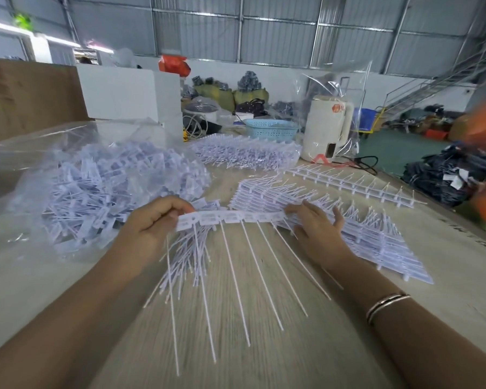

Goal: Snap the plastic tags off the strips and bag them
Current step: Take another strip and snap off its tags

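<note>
We see a strip of white plastic tags (230, 217) held just above the table (264, 346), its long axis running left to right between the two hands, the tag heads in a row along the top and the thin tails fanning down towards the viewer. The left hand (149, 223) pinches the strip's left end with curled fingers and also holds a bunch of loose tags (188, 254), tails pointing down. The right hand (314, 226) rests with spread, fairly straight fingers on the strip's right end and on the stack of strips (362, 240) beneath it, which extends to the right. A clear bag of loose tags (96, 192) lies to the left, another pile of strips (247, 153) further back, and a bare strip (354, 186) at right
</note>
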Tool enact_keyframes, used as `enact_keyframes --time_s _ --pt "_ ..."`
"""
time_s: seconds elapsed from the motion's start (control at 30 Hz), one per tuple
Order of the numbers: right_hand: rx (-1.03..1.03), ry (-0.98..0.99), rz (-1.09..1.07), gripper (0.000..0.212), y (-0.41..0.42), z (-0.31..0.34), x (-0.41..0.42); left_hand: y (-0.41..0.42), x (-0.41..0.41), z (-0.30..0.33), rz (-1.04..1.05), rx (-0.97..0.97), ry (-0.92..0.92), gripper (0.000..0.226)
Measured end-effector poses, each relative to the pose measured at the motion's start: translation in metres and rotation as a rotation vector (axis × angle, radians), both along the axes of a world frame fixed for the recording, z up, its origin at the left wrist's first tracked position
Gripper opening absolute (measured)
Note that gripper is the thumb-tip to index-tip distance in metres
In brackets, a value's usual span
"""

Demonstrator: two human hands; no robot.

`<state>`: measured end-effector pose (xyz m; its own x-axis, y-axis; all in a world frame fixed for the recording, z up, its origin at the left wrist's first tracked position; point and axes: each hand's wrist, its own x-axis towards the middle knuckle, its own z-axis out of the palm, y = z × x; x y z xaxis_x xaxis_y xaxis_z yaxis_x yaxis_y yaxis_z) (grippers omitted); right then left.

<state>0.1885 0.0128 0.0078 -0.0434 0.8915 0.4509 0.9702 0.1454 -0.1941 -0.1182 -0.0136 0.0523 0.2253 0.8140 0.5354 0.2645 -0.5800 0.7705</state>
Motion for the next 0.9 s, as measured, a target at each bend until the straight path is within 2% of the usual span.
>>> enact_keyframes --time_s 0.1,0.2,0.3,0.47,0.53,0.6,0.67,0.73,0.83,0.9 --pt "0.002 -0.137 0.034 0.051 0.0 0.003 -0.004 -0.005 0.002 0.005 -0.057 0.018 -0.06 0.038" --pt "-0.04 -0.272 0.035 0.037 0.009 0.019 -0.001 -0.01 0.002 0.011 -0.072 0.047 -0.086 0.038" --pt "0.083 -0.214 0.01 0.026 0.01 0.04 0.003 -0.006 -0.007 0.015 -0.006 0.035 -0.103 0.035" --pt "0.214 0.052 0.096 0.032 -0.017 0.063 -0.008 0.011 -0.048 0.027 0.415 0.113 -0.041 0.03" --pt "0.225 0.007 0.179 0.035 -0.031 0.067 -0.01 0.016 -0.064 0.032 0.607 0.074 0.034 0.031" --pt "0.238 -0.119 0.251 0.037 -0.039 0.066 -0.013 0.014 -0.067 0.035 0.693 0.081 0.125 0.03" --pt "0.297 -0.213 0.229 0.04 -0.039 0.064 -0.015 0.004 -0.051 0.035 0.634 0.176 0.228 0.027" --pt "0.366 -0.258 0.137 0.041 -0.031 0.065 -0.011 -0.011 -0.024 0.031 0.49 0.285 0.372 0.032" --pt "0.321 -0.301 -0.001 0.04 -0.014 0.069 0.003 -0.024 0.004 0.021 0.317 0.305 0.551 0.032" --pt "0.336 -0.328 -0.018 0.04 -0.005 0.072 0.012 -0.026 0.015 0.011 0.257 0.315 0.646 0.03"
